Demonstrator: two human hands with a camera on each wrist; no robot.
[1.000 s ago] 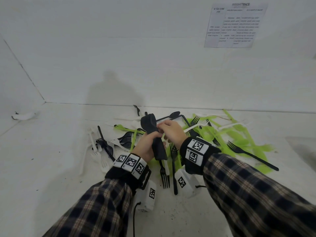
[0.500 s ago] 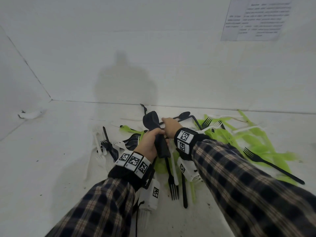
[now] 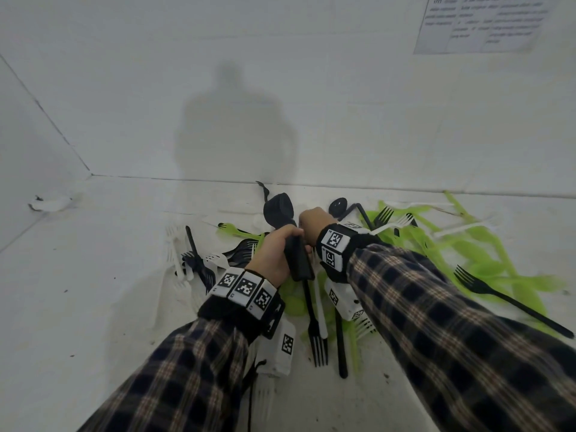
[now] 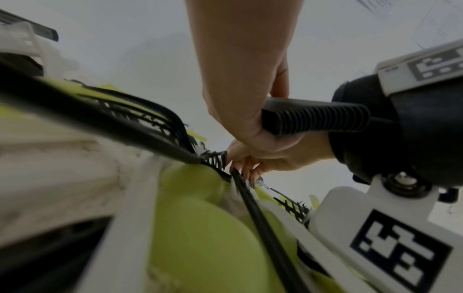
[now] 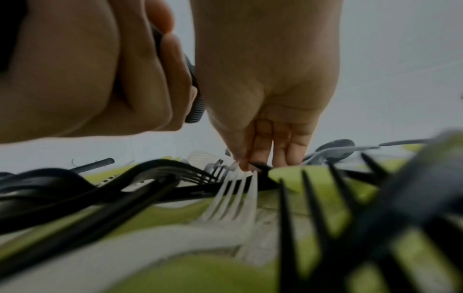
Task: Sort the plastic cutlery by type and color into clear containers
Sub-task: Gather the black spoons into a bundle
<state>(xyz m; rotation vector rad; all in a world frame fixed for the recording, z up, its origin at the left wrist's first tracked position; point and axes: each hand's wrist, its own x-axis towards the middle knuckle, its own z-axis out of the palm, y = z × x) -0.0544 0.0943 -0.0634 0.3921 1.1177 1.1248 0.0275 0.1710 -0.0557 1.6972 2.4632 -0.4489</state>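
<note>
My left hand [image 3: 274,251] grips a nested stack of black spoons [image 3: 279,210] upright by the handles; their ribbed handle ends [image 4: 313,121] stick out below the fist. My right hand [image 3: 314,221] reaches down just behind the stack into the mixed pile. Its fingers [image 5: 265,138] point down, and the fingertips [image 4: 248,168] pinch the end of a thin black handle [image 4: 253,208] lying among green pieces. A white fork [image 5: 235,194] lies right in front of those fingertips. No clear container shows in any view.
Green cutlery [image 3: 486,269] is strewn to the right with a black fork [image 3: 498,294] on top. White forks [image 3: 177,254] and black forks lie to the left, and a black fork [image 3: 318,344] lies near me. White walls close in at the back and left.
My right hand left the top of the spoon stack and dropped behind it into the pile. My left hand kept hold of the stack. The head view came closer.
</note>
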